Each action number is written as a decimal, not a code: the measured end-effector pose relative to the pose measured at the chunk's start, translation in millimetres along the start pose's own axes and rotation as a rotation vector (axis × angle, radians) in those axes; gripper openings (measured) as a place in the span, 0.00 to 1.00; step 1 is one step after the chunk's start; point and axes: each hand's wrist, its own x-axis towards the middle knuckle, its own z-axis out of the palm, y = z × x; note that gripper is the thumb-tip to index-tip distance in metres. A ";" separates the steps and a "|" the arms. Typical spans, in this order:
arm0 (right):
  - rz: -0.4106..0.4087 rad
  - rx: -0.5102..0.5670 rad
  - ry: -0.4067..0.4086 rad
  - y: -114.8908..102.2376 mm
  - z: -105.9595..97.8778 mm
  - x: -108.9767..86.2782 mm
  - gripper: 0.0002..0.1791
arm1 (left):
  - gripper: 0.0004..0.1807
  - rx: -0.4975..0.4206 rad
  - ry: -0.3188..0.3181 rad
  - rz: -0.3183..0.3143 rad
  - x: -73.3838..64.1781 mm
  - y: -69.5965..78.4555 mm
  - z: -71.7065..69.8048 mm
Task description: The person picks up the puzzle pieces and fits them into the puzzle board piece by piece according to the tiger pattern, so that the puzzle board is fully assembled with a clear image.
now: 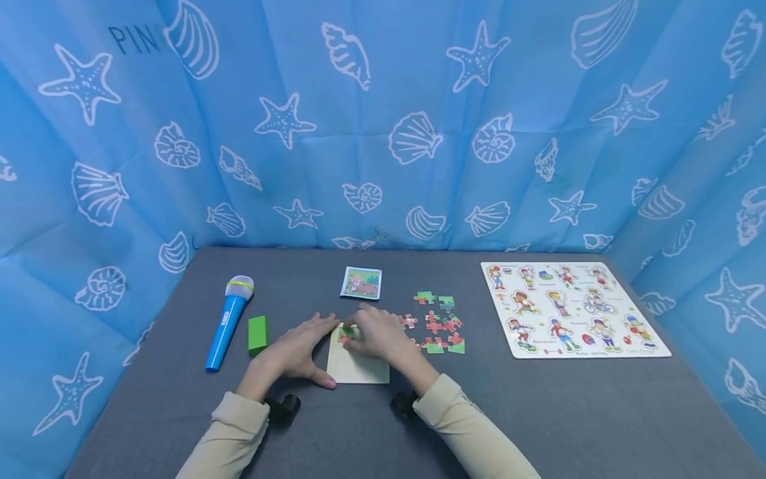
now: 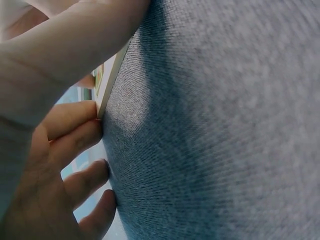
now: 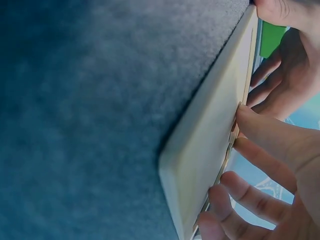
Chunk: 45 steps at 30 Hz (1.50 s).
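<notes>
A pale wooden puzzle tray [image 1: 362, 371] lies flat on the table in front of me. My left hand [image 1: 294, 349] spans its left side, thumb at the near corner and fingertips at the far corner. In the left wrist view those fingers [image 2: 75, 117] are extended, with the outer ones on the cloth. My right hand [image 1: 381, 332] reaches over the tray's far part. Its thumb and index finger pinch a green and red jigsaw piece [image 1: 346, 330] at the far left corner, partly hidden by the fingers. The right wrist view shows the fingertips right at the tray's surface.
Several loose jigsaw pieces [image 1: 437, 324] lie to the right. A small picture card [image 1: 362, 284] is behind the tray. To the left are a green block [image 1: 257, 334] and a blue toy microphone [image 1: 226, 329]. A sports-figure pegboard [image 1: 574, 309] lies at the right.
</notes>
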 end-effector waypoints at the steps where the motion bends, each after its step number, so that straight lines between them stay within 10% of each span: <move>1: 0.000 0.001 0.000 -0.4 0.2 0.4 0.18 | 0.63 -0.002 0.000 0.001 0.1 -0.1 0.2; 28: -0.036 0.050 -0.025 2.1 -8.1 2.3 0.19 | 0.63 -0.007 -0.008 0.007 0.8 -4.2 1.4; 45: 0.106 0.059 0.089 66.4 -45.1 -13.4 0.19 | 0.63 0.000 -0.028 -0.012 2.2 -2.9 0.9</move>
